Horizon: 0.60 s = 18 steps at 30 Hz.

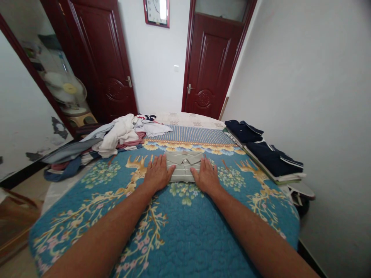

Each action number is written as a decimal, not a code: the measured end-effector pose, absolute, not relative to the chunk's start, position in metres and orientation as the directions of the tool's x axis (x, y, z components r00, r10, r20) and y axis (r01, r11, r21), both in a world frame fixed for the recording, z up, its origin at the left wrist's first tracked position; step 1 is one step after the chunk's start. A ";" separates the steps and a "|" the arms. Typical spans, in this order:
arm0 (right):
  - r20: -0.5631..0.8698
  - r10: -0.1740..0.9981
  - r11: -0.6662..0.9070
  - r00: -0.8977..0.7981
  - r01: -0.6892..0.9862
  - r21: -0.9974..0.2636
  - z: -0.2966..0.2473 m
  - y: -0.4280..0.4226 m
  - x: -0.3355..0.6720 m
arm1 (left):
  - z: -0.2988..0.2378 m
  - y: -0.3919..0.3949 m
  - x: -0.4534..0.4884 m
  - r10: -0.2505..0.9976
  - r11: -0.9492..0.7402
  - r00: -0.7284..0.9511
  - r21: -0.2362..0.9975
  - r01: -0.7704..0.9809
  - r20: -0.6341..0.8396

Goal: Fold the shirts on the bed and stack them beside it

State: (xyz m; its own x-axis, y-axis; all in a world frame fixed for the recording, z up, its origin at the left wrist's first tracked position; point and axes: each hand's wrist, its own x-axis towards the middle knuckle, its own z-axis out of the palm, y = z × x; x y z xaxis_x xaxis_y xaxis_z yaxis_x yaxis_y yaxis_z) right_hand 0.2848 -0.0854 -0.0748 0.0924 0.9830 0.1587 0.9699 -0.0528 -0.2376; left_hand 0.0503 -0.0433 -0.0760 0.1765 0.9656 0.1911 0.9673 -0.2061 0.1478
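Note:
A folded pale green polo shirt (183, 165) lies collar-up on the blue flowered quilt (185, 227) in the middle of the bed. My left hand (157, 173) rests flat at its left edge, fingers stretched out, thumb touching the shirt. Flat against the right edge lies my right hand (206, 175), fingers together and extended. Neither hand grips anything.
A heap of unfolded clothes (116, 139) lies at the bed's far left. Folded dark navy shirts (272, 156) are stacked along the right side by the wall. Two dark red doors (208, 65) stand beyond the bed, and a fan (68, 90) at the left.

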 end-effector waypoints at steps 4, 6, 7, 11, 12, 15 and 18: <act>0.172 0.981 -0.049 0.092 0.971 -0.235 -0.076 -0.086 0.286 | -0.077 -0.042 0.036 0.971 -0.180 0.151 0.151 0.972 0.185; 0.186 0.979 -0.035 0.079 0.972 -0.231 -0.077 -0.085 0.286 | -0.080 -0.042 0.033 0.968 -0.186 0.153 0.156 0.970 0.200; 0.192 0.979 -0.028 0.073 0.973 -0.230 -0.078 -0.084 0.286 | -0.081 -0.042 0.032 0.966 -0.186 0.151 0.162 0.969 0.209; 0.215 0.975 -0.012 0.063 0.973 -0.232 -0.080 -0.082 0.288 | -0.082 -0.041 0.031 0.958 -0.204 0.159 0.175 0.963 0.238; 0.220 0.974 -0.008 0.062 0.971 -0.238 -0.080 -0.082 0.289 | -0.081 -0.040 0.030 0.956 -0.212 0.166 0.179 0.961 0.243; 0.230 0.971 -0.002 0.069 0.960 -0.279 -0.077 -0.083 0.294 | -0.075 -0.034 0.023 0.956 -0.213 0.156 0.222 0.951 0.248; 0.242 0.967 -0.005 0.083 0.952 -0.306 -0.075 -0.085 0.296 | -0.073 -0.029 0.016 0.960 -0.210 0.150 0.252 0.945 0.236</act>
